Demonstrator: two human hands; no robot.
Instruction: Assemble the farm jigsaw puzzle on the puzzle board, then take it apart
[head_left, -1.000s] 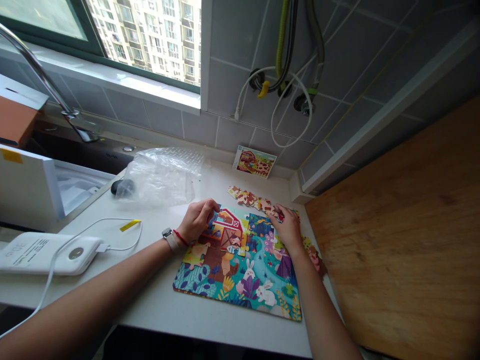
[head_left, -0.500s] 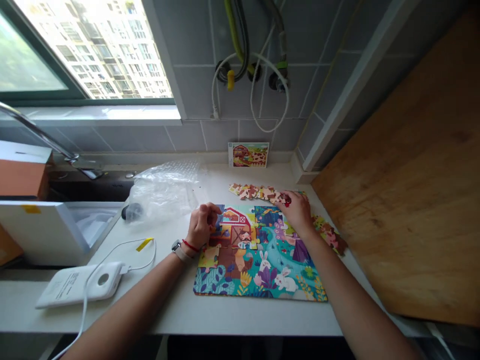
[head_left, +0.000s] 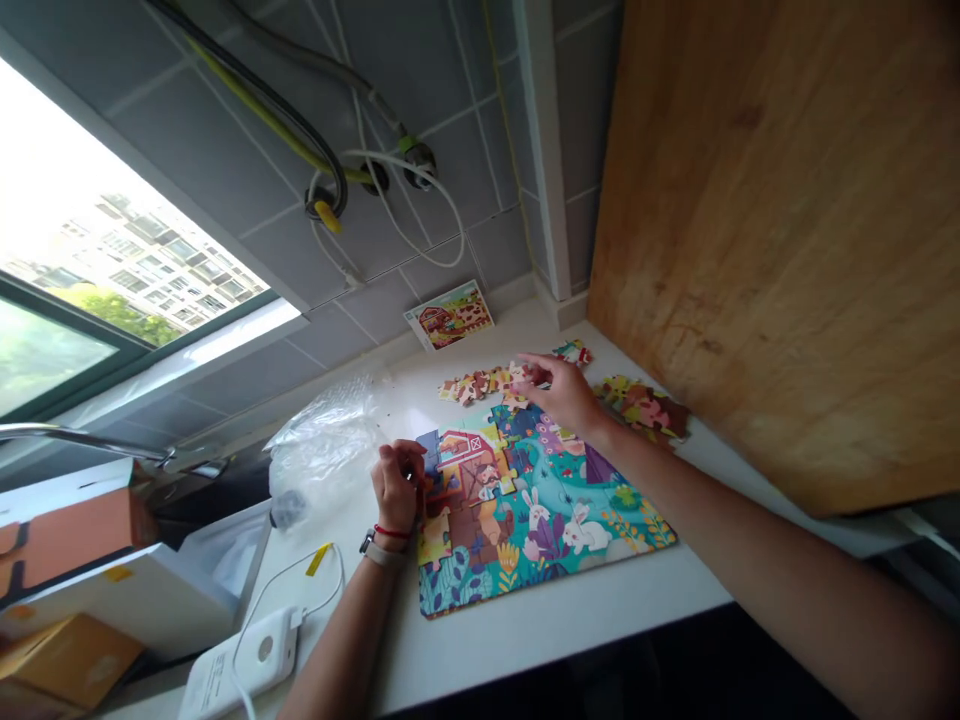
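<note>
Rectangular multicoloured cardboard jigsaw puzzle (head_left: 544, 515) lies flat by the front edge of the white counter (head_left: 487, 655), barn section at its far-left corner. Crumpled clear plastic bag (head_left: 326, 440) toward counter's left edge. Right hand (head_left: 556, 388) past puzzle's far edge, thumb and fingers narrowly spaced around row's right end; can't tell if anything's gripped. Left hand (head_left: 397, 490) curled at puzzle's left edge, contents hidden. Brown-green pile of loose jigsaw pieces (head_left: 646, 405) near counter's right edge; mottled pink-brown row of pieces (head_left: 476, 387) behind puzzle. Risks, my judgement: right wrist or forearm could drag the puzzle or knock pile pieces when pulled back; left knuckles could shift barn joints if pressed. Puzzle's long axis runs left-right, roughly along counter's front edge; barn roof points to the far edge, rabbits upright to wearer.
</note>
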